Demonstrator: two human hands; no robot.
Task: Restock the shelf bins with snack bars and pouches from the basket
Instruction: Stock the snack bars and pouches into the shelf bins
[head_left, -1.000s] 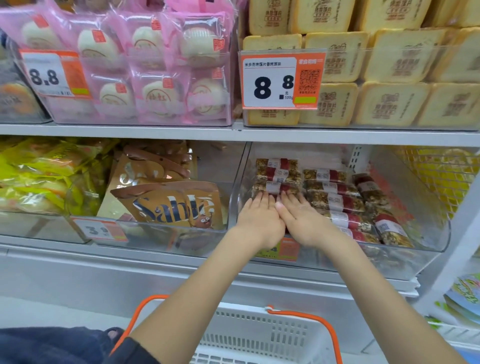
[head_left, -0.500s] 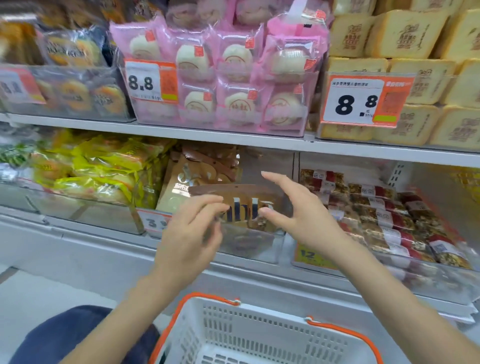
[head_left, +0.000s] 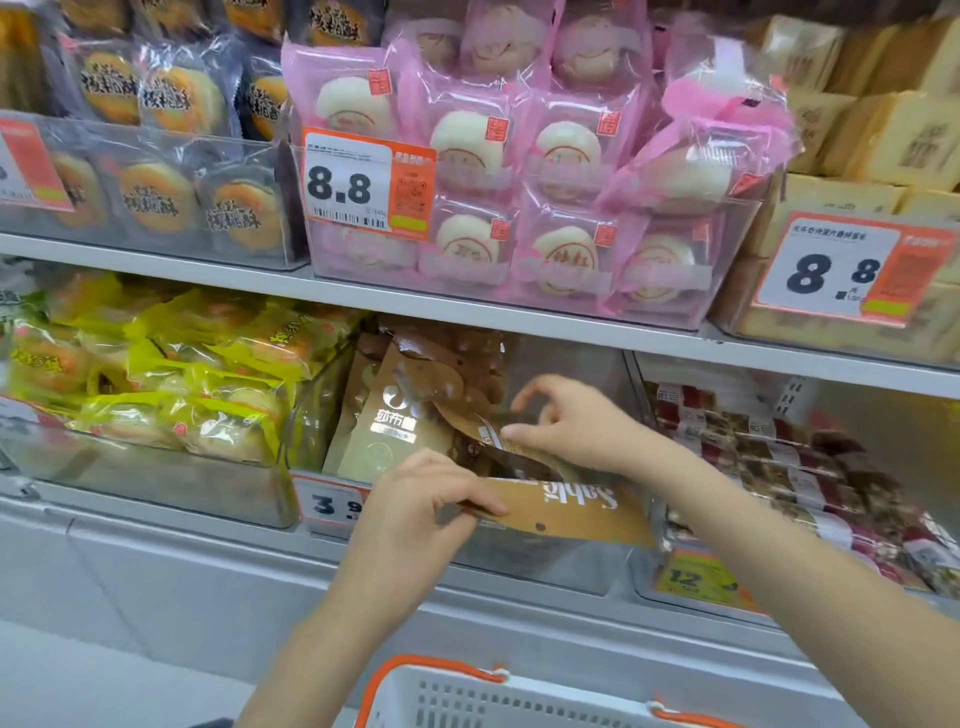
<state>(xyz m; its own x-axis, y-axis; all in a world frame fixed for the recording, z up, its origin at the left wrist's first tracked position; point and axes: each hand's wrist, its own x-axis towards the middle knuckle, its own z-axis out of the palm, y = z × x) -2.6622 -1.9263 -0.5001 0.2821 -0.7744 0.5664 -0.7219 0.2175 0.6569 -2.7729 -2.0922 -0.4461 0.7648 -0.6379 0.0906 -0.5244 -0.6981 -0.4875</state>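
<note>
A brown "Sablé" pouch (head_left: 571, 512) lies flat and upside down across the front of the clear middle bin (head_left: 545, 564) on the lower shelf. My left hand (head_left: 415, 509) pinches its near left edge. My right hand (head_left: 576, 426) grips its far edge with thumb and fingers. More brown pouches (head_left: 395, 415) stand behind in the same bin. Snack bars (head_left: 779, 467) with red-and-white wrappers fill the bin to the right. The white basket (head_left: 498, 701) with orange handles sits below my arms; its contents are out of view.
Yellow pastry packs (head_left: 171, 374) fill the bin to the left. The upper shelf holds dark-wrapped cakes (head_left: 156, 197), pink bun packs (head_left: 545, 171) and cream cake slices (head_left: 872, 135). Orange price tags hang on the bin fronts. A grey shelf base runs below.
Both hands left the snack-bar bin, moved left to the pouch bin and took hold of the front "Sablé" pouch, which now lies tipped flat and upside down. The view shifted left.
</note>
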